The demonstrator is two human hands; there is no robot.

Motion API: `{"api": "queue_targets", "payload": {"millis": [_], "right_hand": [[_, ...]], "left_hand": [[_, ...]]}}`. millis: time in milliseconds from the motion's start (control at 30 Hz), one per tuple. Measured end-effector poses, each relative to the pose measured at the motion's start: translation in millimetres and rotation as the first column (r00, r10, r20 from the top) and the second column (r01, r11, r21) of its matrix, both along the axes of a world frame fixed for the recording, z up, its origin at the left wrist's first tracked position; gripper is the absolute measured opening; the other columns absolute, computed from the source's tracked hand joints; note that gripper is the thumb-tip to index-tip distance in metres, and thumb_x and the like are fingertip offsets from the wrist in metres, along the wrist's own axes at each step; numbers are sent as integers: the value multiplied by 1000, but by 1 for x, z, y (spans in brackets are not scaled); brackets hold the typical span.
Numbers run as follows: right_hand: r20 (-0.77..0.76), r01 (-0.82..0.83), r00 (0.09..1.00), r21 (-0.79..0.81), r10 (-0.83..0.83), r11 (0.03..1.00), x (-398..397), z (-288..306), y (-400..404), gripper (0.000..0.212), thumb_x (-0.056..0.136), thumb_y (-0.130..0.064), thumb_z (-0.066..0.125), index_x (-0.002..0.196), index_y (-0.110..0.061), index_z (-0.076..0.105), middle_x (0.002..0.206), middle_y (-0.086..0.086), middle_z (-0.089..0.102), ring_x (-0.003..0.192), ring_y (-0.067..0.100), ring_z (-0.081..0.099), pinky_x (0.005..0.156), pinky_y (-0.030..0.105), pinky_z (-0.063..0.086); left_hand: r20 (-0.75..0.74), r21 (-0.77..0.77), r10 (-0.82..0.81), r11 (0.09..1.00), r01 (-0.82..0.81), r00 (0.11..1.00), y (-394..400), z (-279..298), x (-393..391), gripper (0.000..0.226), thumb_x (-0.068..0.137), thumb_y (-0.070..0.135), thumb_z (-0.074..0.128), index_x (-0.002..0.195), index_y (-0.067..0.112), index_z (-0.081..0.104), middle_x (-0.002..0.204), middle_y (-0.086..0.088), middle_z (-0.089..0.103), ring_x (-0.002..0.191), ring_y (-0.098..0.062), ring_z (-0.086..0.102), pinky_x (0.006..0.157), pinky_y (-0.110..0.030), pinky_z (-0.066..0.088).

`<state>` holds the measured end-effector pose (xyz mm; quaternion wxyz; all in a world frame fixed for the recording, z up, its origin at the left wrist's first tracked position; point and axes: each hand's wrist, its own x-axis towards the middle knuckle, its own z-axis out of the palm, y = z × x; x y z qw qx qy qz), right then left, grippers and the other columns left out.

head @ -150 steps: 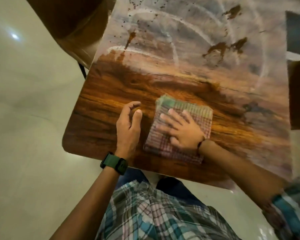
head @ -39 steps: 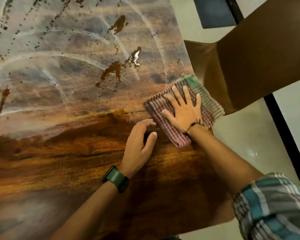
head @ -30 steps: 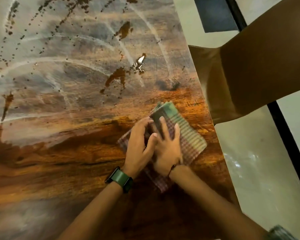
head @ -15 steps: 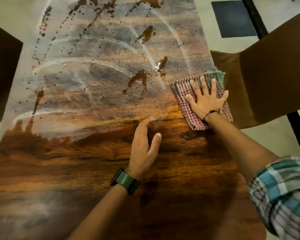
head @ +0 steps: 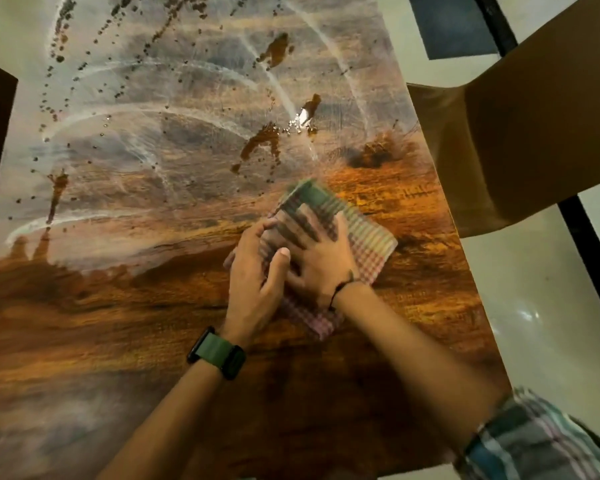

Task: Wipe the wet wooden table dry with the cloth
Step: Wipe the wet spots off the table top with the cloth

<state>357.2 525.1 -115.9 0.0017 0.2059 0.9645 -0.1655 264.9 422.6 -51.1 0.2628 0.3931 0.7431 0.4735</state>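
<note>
Right hand (head: 321,268) lies flat, fingers spread, pressing the checked cloth (head: 364,237) onto the wooden table (head: 118,323). Left hand (head: 253,278) rests loosely open, touching the cloth's left edge. Droplets (head: 260,143) sit beyond.

Glossy wet wood table (head: 153,341) — seemingly woven cloth (head: 368,237)

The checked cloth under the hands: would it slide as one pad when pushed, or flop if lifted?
The cloth lies folded flat under the right hand, so it probably slides as a pad. Being thin woven fabric, it would likely droop and unfold if lifted by a corner.
</note>
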Motion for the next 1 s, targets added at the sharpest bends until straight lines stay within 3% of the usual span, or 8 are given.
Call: {"api": "queue_targets", "payload": {"millis": [67, 167, 333, 533, 600, 733, 867, 1000], "right_hand": [[-58, 169, 980, -239, -188, 956, 11, -1, 56, 66, 86, -70, 14, 146, -43, 8, 159, -5, 1, 145, 27, -8, 105, 65, -12], [142, 563, 816, 24, -560, 826, 30, 4, 100, 62, 87, -71, 10, 145, -48, 2, 159, -10, -2, 145, 23, -10, 106, 68, -8], [177, 618, 755, 131, -632, 775, 91, 4, 20, 64, 85, -66, 4, 145, -44, 4, 159, -5, 6, 145, 29, 2, 103, 72, 0], [266, 564, 755, 204, -599, 801, 151, 14, -71, 70, 90, -64, 12, 136, -27, 49, 145, 9, 43, 134, 42, 34, 88, 81, 19], [249, 557, 771, 180, -586, 811, 137, 17, -47, 71, 89, -65, 7, 140, -29, 40, 149, 8, 36, 136, 41, 29, 90, 81, 15], [183, 621, 741, 180, -647, 763, 82, 2, 60, 63, 83, -70, 0, 141, -48, -8, 159, -7, -4, 145, 28, -8, 103, 72, -3], [170, 663, 718, 129, -675, 738, 19, -1, 161, 61, 89, -69, 13, 145, -48, 2, 158, -9, -7, 144, 26, -14, 104, 70, -6], [180, 631, 737, 164, -652, 759, 11, -2, 153, 61, 91, -67, 11, 146, -44, -2, 159, -6, -8, 144, 27, -14, 105, 68, -8]], "left_hand": [[16, -5, 11, 1000, -11, 1000, -3, 0, -2, 45, 89, 33, 42, 131, 15, 42, 131, 4, 46, 120, -6, 43, 97, -25, 36], [43, -28, 10, 1000, -8, 999, -2, -1, 5, 47, 89, 36, 41, 132, 17, 41, 134, 7, 43, 124, -1, 37, 103, -26, 32], [70, -24, -52, 998, 54, 996, 4, -1, 23, 48, 89, 38, 41, 133, 17, 40, 132, 10, 42, 123, 1, 36, 103, -25, 31], [102, -26, -48, 998, 51, 994, 7, -4, 32, 47, 88, 37, 41, 132, 19, 41, 133, 10, 42, 125, -2, 37, 103, -21, 30], [102, -22, -61, 998, 64, 993, 8, -8, 33, 44, 88, 36, 41, 130, 23, 40, 130, 15, 41, 121, 8, 36, 101, -11, 28], [91, -10, -78, 997, 79, 993, 10, -19, 32, 40, 88, 38, 43, 127, 30, 38, 126, 26, 40, 119, 17, 35, 97, -2, 27], [79, 3, -93, 996, 93, 993, 14, -25, 32, 42, 85, 49, 39, 125, 35, 38, 125, 29, 40, 120, 16, 35, 95, -1, 28], [59, 28, -95, 995, 93, 994, 21, -23, 27, 39, 87, 48, 38, 124, 38, 37, 125, 30, 39, 118, 17, 35, 95, 0, 26]]}}
